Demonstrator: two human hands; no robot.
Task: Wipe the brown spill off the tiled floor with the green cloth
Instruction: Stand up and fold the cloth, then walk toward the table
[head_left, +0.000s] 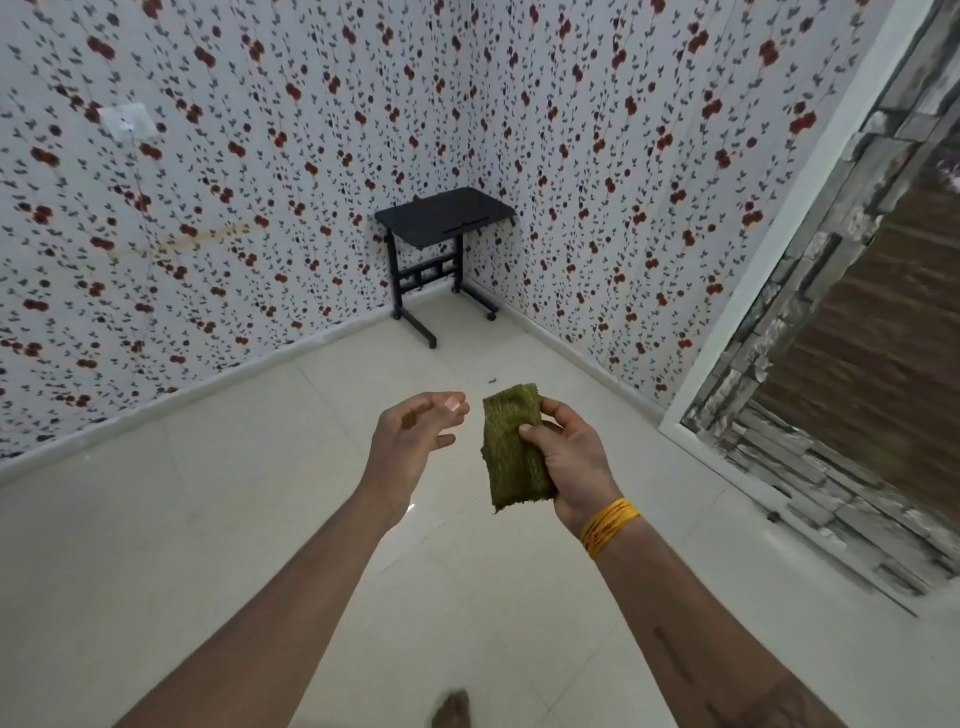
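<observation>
Folded green cloth (514, 447) pinched between thumb and fingers of the right hand (574, 462) (orange bangles (609, 526) at that wrist), held in the air over the pale tiled floor (234, 519). Left hand (415, 434) just beside it, fingers loosely spread and curled, touching nothing. Small black table (444, 214) in the far corner of the floor, against flowered walls (208, 208). Bare foot (451, 709) at the near edge.
</observation>
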